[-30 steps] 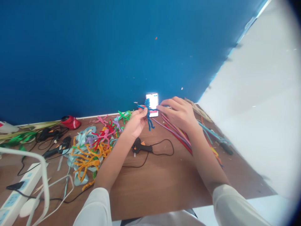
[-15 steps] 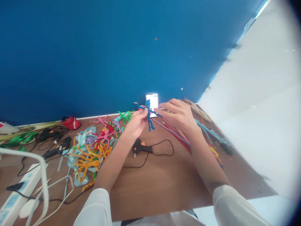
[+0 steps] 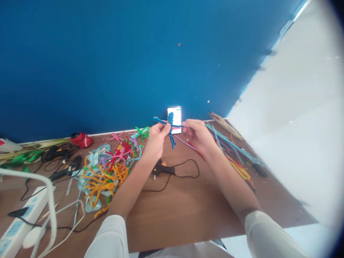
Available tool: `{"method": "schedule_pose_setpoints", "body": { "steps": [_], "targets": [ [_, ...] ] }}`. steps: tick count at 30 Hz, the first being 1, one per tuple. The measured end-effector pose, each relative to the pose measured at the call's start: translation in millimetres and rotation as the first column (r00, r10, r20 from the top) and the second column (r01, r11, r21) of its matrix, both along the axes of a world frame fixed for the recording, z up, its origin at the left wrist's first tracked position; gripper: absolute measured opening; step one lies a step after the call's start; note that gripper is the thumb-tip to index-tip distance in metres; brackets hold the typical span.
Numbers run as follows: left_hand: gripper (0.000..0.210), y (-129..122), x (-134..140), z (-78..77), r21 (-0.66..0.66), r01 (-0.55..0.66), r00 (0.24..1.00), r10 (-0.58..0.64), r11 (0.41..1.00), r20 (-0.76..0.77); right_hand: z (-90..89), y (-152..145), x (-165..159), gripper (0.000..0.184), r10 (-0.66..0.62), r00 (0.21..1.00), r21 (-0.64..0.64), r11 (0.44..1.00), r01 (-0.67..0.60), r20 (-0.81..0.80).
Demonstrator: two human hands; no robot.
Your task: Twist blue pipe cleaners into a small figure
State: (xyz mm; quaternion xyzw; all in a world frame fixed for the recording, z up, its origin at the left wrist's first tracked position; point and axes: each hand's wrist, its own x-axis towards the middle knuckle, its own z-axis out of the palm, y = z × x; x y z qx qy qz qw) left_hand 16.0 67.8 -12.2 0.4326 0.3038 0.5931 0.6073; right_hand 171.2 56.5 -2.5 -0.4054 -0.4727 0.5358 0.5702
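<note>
A blue pipe-cleaner figure (image 3: 171,117) is held up in front of a lit phone (image 3: 176,113) that leans on the wall. My left hand (image 3: 158,138) pinches the figure at its middle between thumb and fingers. The figure's coiled top rises above the thumb, its twisted legs hang below, and one arm sticks out to the left. With its fingertips, my right hand (image 3: 197,132) grips the end of the other arm, which is stretched out to the right. Below the hands a black glue gun (image 3: 164,168) lies on the brown table (image 3: 185,215).
Pipe-cleaner figures, among them orange ones (image 3: 103,184) and a pink one (image 3: 120,154), lie heaped at left with pale blue ribbon (image 3: 94,157). Loose pipe cleaners (image 3: 233,143) lie at right. A power strip (image 3: 23,215), cables and a red object (image 3: 81,139) are further left.
My right hand has come down and closed its fingertips on the figure's right arm, which is now straighter. The legs have drawn together, and the left arm shows longer.
</note>
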Motion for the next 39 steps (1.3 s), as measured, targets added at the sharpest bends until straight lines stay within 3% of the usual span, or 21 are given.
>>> {"method": "schedule_pose_setpoints", "body": {
  "steps": [1,3,6,9,12,14,16,19,22,25,32,34,36,38,39],
  "targets": [
    [0.018,0,0,0.2,-0.004,-0.003,1.0,0.003,1.0,-0.001,0.2,1,1,0.03,0.018,0.999,-0.031,0.999,-0.019,-0.032],
    [0.018,1,0,0.9,-0.019,0.001,1.0,-0.001,1.0,0.015,1.5,3,5,0.034,0.018,1.0,0.03,0.999,-0.018,0.014],
    [0.02,4,-3,2.8,-0.043,0.021,0.999,-0.019,0.999,0.043,4.6,5,16,0.029,-0.133,0.958,0.301,0.952,0.052,0.256],
    [0.022,7,-7,3.7,-0.05,0.041,0.998,-0.039,0.998,0.045,7.2,7,30,0.014,-0.452,0.794,0.632,0.767,0.113,0.407],
    [0.021,7,-8,2.6,-0.071,0.07,0.996,-0.066,0.995,0.055,8.5,8,44,0.018,-0.632,0.636,0.832,0.554,-0.03,0.443],
    [0.019,8,-7,1.2,-0.099,0.086,0.994,-0.079,0.991,0.072,8.9,7,50,0.023,-0.695,0.544,0.872,0.462,-0.163,0.47],
    [0.017,9,-7,-0.2,-0.126,0.103,0.992,-0.093,0.987,0.086,9.0,6,52,0.025,-0.755,0.446,0.877,0.405,-0.258,0.48],
    [0.016,10,-6,-1.6,-0.156,0.124,0.989,-0.111,0.98,0.095,8.7,5,50,0.028,-0.818,0.344,0.876,0.359,-0.322,0.461],
    [0.016,11,-7,-2.2,-0.177,0.137,0.988,-0.122,0.975,0.095,8.3,4,48,0.029,-0.834,0.317,0.873,0.339,-0.351,0.451],
    [0.015,12,-8,-2.6,-0.185,0.138,0.988,-0.123,0.973,0.095,8.0,4,47,0.026,-0.826,0.322,0.862,0.333,-0.381,0.462],
    [0.016,14,-9,-4.2,-0.17,0.14,0.988,-0.126,0.975,0.095,6.5,2,42,0.023,-0.752,0.354,0.817,0.418,-0.398,0.557],
    [0.016,14,-7,-4.7,-0.164,0.124,0.989,-0.11,0.979,0.095,4.8,1,36,0.014,-0.704,0.403,0.808,0.455,-0.375,0.584],
    [0.017,12,-6,-4.6,-0.148,0.109,0.992,-0.097,0.983,0.086,2.4,-1,26,0.017,-0.609,0.551,0.808,0.534,-0.248,0.571],
    [0.017,9,-3,-3.5,-0.117,0.095,0.994,-0.088,0.989,0.067,-0.1,-1,16,0.029,-0.452,0.765,0.715,0.699,-0.016,0.459],
    [0.018,6,-2,-2.7,-0.097,0.085,0.995,-0.079,0.992,0.057,-1.2,-1,11,0.032,-0.35,0.861,0.588,0.805,0.076,0.368]
  ]
}}
